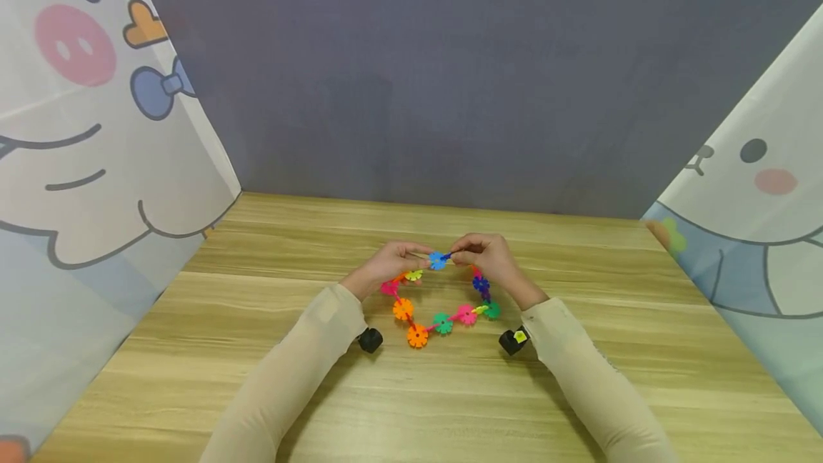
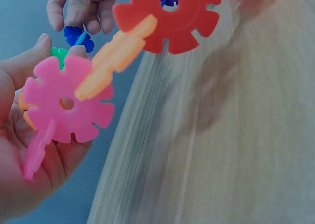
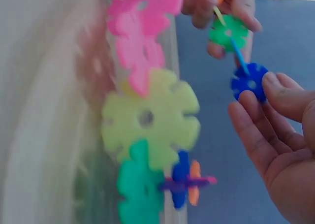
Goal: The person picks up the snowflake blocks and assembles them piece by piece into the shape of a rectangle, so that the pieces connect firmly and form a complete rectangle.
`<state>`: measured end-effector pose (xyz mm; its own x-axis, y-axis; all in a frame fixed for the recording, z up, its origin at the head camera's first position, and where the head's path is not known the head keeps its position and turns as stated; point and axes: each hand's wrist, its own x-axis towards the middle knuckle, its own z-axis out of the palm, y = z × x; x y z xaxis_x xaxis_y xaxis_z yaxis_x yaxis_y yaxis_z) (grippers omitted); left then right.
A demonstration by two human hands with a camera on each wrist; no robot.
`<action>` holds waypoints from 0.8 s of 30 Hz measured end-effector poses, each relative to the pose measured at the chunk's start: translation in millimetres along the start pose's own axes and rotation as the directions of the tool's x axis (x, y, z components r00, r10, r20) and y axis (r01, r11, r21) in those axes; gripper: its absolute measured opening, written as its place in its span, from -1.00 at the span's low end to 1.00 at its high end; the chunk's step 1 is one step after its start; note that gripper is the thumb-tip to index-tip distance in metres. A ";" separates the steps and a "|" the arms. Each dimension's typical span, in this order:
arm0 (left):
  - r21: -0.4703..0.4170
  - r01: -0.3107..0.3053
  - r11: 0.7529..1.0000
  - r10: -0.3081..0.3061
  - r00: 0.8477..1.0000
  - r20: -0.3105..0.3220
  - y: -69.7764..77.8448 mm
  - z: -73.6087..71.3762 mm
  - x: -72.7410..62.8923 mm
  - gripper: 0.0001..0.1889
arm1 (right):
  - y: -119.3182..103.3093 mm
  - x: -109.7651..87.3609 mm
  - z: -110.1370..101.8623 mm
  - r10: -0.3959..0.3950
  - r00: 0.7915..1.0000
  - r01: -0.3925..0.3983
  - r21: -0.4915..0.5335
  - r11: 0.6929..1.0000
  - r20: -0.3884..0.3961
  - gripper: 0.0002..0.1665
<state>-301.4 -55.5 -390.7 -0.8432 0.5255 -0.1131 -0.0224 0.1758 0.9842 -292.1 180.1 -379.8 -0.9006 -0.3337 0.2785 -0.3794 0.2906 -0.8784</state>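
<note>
A looped chain of colourful notched plastic snowflake discs [image 1: 442, 323] spans between both hands. My left hand [image 1: 393, 261] pinches a green disc [image 3: 228, 33] between thumb and fingers; a pink disc [image 2: 69, 98] lies against its palm in the left wrist view. A light blue disc [image 1: 438, 260] sits between the hands, slotted to the green one and touching a dark blue disc [image 3: 249, 82]. My right hand [image 1: 490, 257] holds that dark blue disc by its edge, with thumb and fingertips. How deep the blue discs interlock cannot be told.
The chain's orange [image 1: 417, 336], pink [image 1: 467, 315] and green [image 1: 491, 309] discs hang toward me above the wooden table [image 1: 411, 406]. Black wrist cameras [image 1: 370, 340] sit under both sleeves. A dark grey panel [image 1: 411, 77] stands behind, with cartoon-printed cloths [image 1: 96, 134] at both sides.
</note>
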 end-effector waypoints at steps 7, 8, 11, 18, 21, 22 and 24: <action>0.047 0.032 0.998 -0.031 0.999 -0.027 -2.2 -0.5 -0.1 -0.58 | 7.1 -0.9 -20.4 0.067 0.997 -0.066 0.033 0.997 -0.031 -0.67; 0.051 0.036 0.998 -0.035 0.999 -0.029 -2.3 -0.5 -0.4 -0.58 | 8.5 -0.4 -22.5 0.077 0.996 -0.076 0.031 0.997 -0.036 -0.67; 0.055 0.032 0.998 -0.031 0.999 -0.033 -2.6 -0.5 -0.8 -0.59 | 13.5 1.2 -27.0 0.088 0.995 -0.088 0.017 0.996 -0.051 -0.64; 0.034 0.012 0.999 -0.011 1.000 -0.021 -2.3 1.6 -2.0 -0.59 | 23.1 2.5 -34.5 0.161 0.986 -0.163 -0.039 0.986 -0.051 -0.59; 0.054 0.007 0.999 -0.006 1.000 -0.019 -1.7 2.1 -3.0 -0.58 | 26.3 2.5 -37.1 0.235 0.972 -0.235 -0.130 0.963 -0.010 -0.57; 0.059 0.007 0.998 -0.006 1.000 -0.020 -1.5 2.1 -3.3 -0.58 | 26.8 2.3 -37.4 0.266 0.964 -0.261 -0.148 0.954 0.014 -0.56; 0.069 0.005 0.998 -0.004 1.000 -0.021 -1.0 2.3 -4.0 -0.59 | 28.1 2.7 -37.0 0.318 0.946 -0.303 -0.173 0.937 0.063 -0.55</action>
<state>-296.8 -55.9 -391.5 -0.8542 0.5074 -0.1141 0.0103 0.2359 0.9717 -313.0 220.5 -389.3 -0.9592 -0.2799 -0.0401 -0.1190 0.5283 -0.8407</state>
